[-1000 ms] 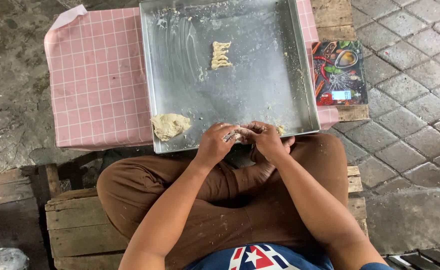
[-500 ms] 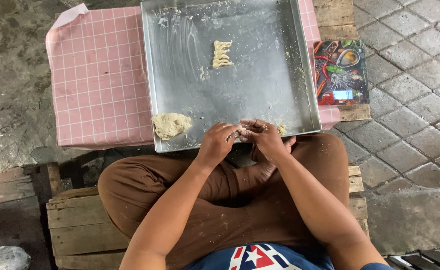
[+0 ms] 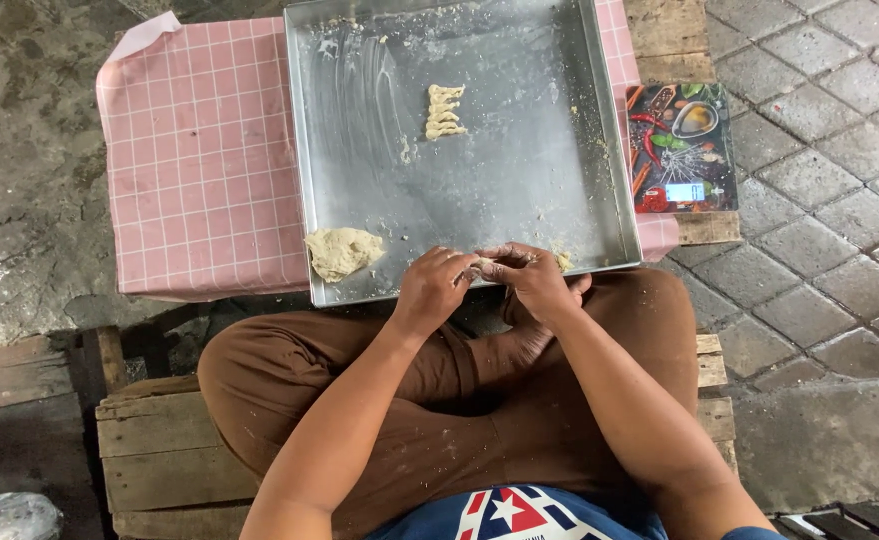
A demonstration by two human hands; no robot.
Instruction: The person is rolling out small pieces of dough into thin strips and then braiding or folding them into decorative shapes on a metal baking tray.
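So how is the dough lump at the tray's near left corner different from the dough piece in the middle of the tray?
The dough lump is a rough, rounded mass; the shaped piece is narrow with ridged folds along it. The lump is clearly larger than the shaped piece. The lump lies near the left hand, while the shaped piece lies far from both hands. Both are pale beige and rest on the metal tray.

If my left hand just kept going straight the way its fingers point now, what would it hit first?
The left hand points right, at the small dough piece pinched between both hands, so it would likely meet that and the right hand right behind it.
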